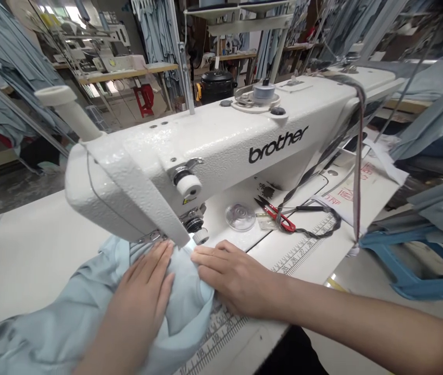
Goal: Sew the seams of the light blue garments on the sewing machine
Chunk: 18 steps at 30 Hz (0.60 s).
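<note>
Light blue fabric (pixel 184 312) lies bunched under the head of a white Brother sewing machine (pixel 213 140) and trails off to the lower left. My left hand (pixel 147 284) rests flat on the cloth, fingers stretched toward the needle area and thumb apart. To the right of the needle area, my right hand (pixel 232 273) has its fingers closed on the edge of the cloth. The machine's head hides the needle and presser foot. Just behind my right hand, a clear round plastic disc (pixel 240 216) sits on the machine bed.
Red-handled thread snips (pixel 279 216) lie by a dark braided cord (pixel 323 229) and a printed ruler strip (pixel 295 260). Papers with red writing (pixel 346 192) are at the table's right. A blue stool (pixel 408 260) stands beside it. Hanging garments (pixel 6 62) and other machines fill the background.
</note>
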Each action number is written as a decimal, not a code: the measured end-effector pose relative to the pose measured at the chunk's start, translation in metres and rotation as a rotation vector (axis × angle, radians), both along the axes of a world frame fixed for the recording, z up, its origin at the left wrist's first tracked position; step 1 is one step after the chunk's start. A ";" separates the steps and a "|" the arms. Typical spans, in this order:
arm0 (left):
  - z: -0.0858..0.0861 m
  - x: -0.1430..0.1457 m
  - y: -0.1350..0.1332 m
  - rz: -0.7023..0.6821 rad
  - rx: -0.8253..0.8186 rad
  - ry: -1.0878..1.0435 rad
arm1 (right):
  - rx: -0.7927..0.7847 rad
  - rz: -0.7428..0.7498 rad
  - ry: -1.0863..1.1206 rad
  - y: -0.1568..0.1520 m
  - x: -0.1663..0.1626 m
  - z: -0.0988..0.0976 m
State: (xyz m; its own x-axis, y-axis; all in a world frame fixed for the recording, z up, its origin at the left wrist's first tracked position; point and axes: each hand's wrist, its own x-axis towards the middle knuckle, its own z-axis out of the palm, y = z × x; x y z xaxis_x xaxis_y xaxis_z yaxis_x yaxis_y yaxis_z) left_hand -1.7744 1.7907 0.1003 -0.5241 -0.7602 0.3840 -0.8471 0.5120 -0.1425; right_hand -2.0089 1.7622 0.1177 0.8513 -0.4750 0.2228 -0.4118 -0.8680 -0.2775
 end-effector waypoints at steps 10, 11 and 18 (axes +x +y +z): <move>-0.006 0.006 -0.001 0.010 0.068 0.083 | 0.021 -0.023 -0.029 0.000 0.004 -0.004; -0.004 0.007 -0.002 0.010 0.080 0.102 | 0.018 -0.025 -0.026 0.000 0.004 -0.004; 0.038 -0.012 0.027 -0.007 0.260 0.275 | -0.010 -0.030 -0.112 0.006 0.002 -0.008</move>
State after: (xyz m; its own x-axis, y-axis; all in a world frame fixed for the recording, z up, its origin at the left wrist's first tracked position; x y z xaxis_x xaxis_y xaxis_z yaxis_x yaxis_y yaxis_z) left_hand -1.7863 1.8172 0.1383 -0.4337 -0.8477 0.3056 -0.8319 0.5070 0.2257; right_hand -2.0064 1.7686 0.1097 0.8064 -0.4968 0.3207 -0.4042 -0.8590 -0.3143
